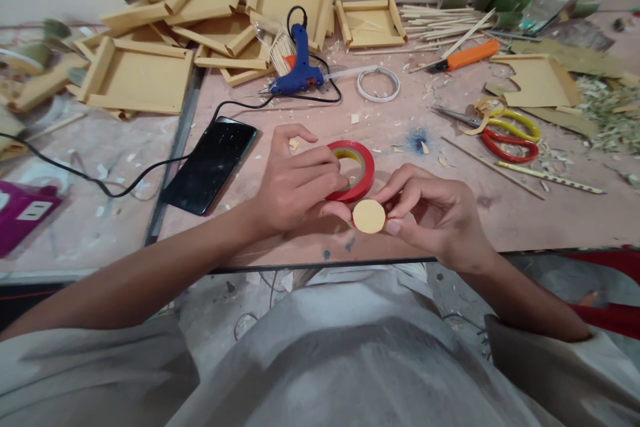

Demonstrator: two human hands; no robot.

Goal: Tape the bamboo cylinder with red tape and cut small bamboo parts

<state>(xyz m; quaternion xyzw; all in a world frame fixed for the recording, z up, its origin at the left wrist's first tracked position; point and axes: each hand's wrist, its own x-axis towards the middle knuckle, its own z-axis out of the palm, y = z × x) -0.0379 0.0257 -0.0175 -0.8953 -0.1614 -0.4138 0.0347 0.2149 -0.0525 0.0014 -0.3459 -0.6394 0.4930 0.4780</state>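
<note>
Near the table's front edge, a small round cardboard disc [369,216] shows its pale yellow face between my hands. My right hand [435,210] pinches the disc's right edge between thumb and fingertips, where a bit of red tape shows. A roll of red tape [367,170] stands just behind the disc. My left hand [303,180] has its fingers bent over the roll's left side, its index finger raised, and its thumb against the disc's left edge. How the tape runs between roll and disc is hidden.
A phone [213,163] lies left of my hands. Behind are a blue glue gun [300,70] with its cord, a white tape ring [379,84] and cardboard trays [140,77]. Scissors [507,133], an orange cutter [473,55], sticks and shavings lie to the right.
</note>
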